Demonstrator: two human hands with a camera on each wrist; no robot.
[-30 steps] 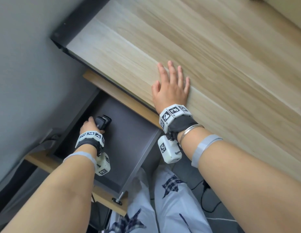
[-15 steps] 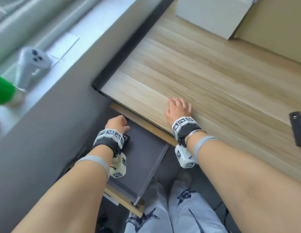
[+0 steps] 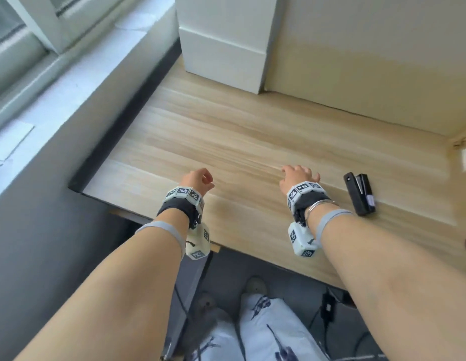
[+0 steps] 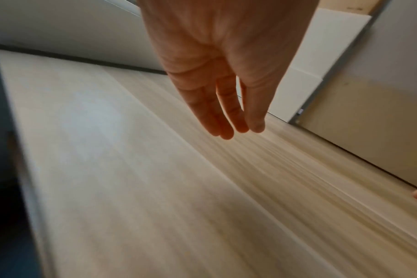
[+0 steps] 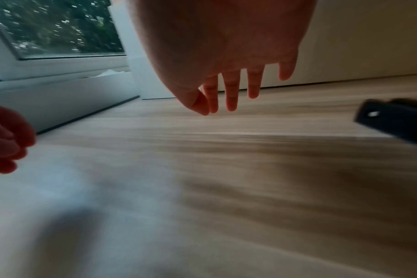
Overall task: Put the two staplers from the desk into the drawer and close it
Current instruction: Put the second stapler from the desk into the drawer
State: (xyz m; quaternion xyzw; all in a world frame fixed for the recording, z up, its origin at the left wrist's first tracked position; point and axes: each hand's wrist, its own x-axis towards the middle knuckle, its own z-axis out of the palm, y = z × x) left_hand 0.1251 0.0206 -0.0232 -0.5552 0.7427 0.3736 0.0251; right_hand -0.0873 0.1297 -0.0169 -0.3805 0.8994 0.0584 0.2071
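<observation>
Lying on the desk [image 3: 252, 131] just right of my right hand [image 3: 298, 175], the black stapler [image 3: 359, 194] runs lengthwise away from me. Both hands hover empty with fingers loose, and my left hand [image 3: 198, 179] is well farther off, so I judge the right should take it.

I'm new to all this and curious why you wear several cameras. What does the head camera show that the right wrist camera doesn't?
Only the head view shows both forearms with their wrist bands, the white box at the back of the desk, and the whole black stapler. Only the right wrist view shows the right hand from beneath, fingers hanging loose above the wood, and trees through the window. Both show the desk and both hands empty.
</observation>
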